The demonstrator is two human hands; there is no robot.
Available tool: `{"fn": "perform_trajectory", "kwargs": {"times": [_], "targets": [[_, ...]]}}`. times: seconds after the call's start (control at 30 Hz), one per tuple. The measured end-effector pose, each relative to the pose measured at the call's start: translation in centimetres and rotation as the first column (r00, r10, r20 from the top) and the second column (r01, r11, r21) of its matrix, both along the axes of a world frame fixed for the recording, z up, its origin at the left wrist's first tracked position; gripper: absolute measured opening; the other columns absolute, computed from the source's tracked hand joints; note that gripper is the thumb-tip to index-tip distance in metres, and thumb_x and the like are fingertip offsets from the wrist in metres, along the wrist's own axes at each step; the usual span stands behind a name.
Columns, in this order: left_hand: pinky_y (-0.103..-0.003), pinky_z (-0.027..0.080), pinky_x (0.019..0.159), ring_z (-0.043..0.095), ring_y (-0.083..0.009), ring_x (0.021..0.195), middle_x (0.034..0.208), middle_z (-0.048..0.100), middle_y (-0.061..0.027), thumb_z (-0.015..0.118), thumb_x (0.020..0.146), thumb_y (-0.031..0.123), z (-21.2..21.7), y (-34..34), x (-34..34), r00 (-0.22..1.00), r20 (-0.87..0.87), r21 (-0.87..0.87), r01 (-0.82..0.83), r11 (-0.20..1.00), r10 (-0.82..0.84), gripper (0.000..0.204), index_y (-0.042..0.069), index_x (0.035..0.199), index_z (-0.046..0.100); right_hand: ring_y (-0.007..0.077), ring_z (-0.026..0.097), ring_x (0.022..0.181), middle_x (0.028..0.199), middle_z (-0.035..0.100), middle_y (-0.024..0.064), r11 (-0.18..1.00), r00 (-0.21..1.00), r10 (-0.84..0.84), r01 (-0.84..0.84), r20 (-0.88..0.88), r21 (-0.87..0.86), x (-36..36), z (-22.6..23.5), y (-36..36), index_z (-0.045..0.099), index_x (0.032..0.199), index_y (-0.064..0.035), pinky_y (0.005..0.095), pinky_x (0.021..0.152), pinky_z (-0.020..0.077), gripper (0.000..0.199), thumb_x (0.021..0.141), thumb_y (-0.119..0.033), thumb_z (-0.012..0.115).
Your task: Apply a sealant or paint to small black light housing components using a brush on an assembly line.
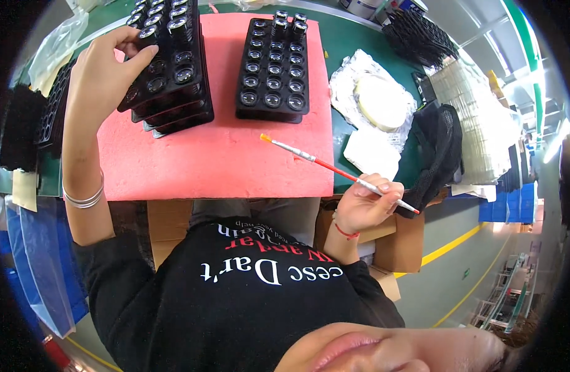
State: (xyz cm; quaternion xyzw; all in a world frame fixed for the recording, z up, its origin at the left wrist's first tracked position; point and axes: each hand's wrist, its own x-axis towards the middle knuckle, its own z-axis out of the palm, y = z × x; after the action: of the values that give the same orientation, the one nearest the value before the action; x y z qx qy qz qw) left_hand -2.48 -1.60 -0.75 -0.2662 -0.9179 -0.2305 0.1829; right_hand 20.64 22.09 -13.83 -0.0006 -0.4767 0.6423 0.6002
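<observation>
My left hand point(108, 71) reaches over the left stack of black trays point(201, 84). Its thumb and forefinger close around a small black cylinder with a glassy top point(150, 32), which looks like a lens. Several similar cylinders stand in rows in that top tray. Between the fingers of my right hand point(370, 201) is a slim red and silver paintbrush point(325, 164), its yellowish bristles pointing up and left. The brush tip hovers below a second black tray point(260, 102) and touches nothing. That tray carries rows of round glassy pieces, with a few raised cylinders at its far end.
Both trays stand on a pink foam mat point(223, 164) on a green table point(341, 37). Right of the mat lie a pale round pad on crumpled foil point(341, 80), a white cloth point(372, 155) and a black mesh item point(443, 142). Cardboard boxes point(409, 248) sit below the edge.
</observation>
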Motion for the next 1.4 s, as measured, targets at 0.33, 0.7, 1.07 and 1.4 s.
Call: {"fn": "perform_trajectory", "kwargs": {"times": [0.33,0.7,1.07,1.4], "targets": [[-0.024,0.032,0.052,0.038,-0.0075,0.054,0.057,0.044,-0.0002,0.062,0.072,0.026,0.4,0.1,-0.2,0.997,0.08,-0.03,-0.017,0.999,0.019,0.03,-0.001,0.078,0.053,0.0089,0.035,0.046,0.053,0.041,0.0019,0.999,0.999,0.036,-0.035,-0.04,0.022,0.0,0.1,0.0,0.04,0.075,-0.0072,0.0204,0.043,0.0274,0.026,0.088,-0.03,0.039],[-0.022,0.037,0.056,0.047,-0.0093,0.061,0.067,0.053,-0.0048,0.058,0.076,0.023,4.9,6.6,4.5,0.965,-0.153,-0.136,0.191,0.972,-0.211,0.025,0.001,0.086,0.058,0.0097,0.032,0.043,0.049,0.038,0.0025,0.998,0.998,-0.033,0.031,-0.043,-0.051,0.4,-0.4,0.4,0.039,0.074,-0.0074,0.0213,0.043,0.0248,0.028,0.088,-0.031,0.039],[-0.036,0.049,0.059,0.06,-0.026,0.063,0.067,0.06,-0.0156,0.06,0.059,0.045,2.1,21.1,-5.1,0.96,0.045,-0.804,0.2,0.56,-0.278,0.054,-0.003,0.083,0.06,0.0112,0.037,0.045,0.054,0.046,0.0049,1.0,0.998,0.008,-0.01,-0.068,-0.023,2.8,-0.3,1.2,0.042,0.076,-0.0078,0.0228,0.043,0.0312,0.025,0.088,-0.03,0.04],[-0.034,0.047,0.05,0.058,-0.025,0.055,0.061,0.058,-0.0158,0.064,0.057,0.019,1.2,21.3,-6.4,0.953,0.178,-0.7,0.298,0.649,-0.245,0.027,-0.001,0.073,0.054,0.0104,0.038,0.051,0.061,0.047,0.0035,0.967,0.965,-0.254,0.252,-0.071,-0.031,5.2,1.2,4.1,0.043,0.075,-0.0074,0.0225,0.048,0.031,0.022,0.087,-0.026,0.042]]}}
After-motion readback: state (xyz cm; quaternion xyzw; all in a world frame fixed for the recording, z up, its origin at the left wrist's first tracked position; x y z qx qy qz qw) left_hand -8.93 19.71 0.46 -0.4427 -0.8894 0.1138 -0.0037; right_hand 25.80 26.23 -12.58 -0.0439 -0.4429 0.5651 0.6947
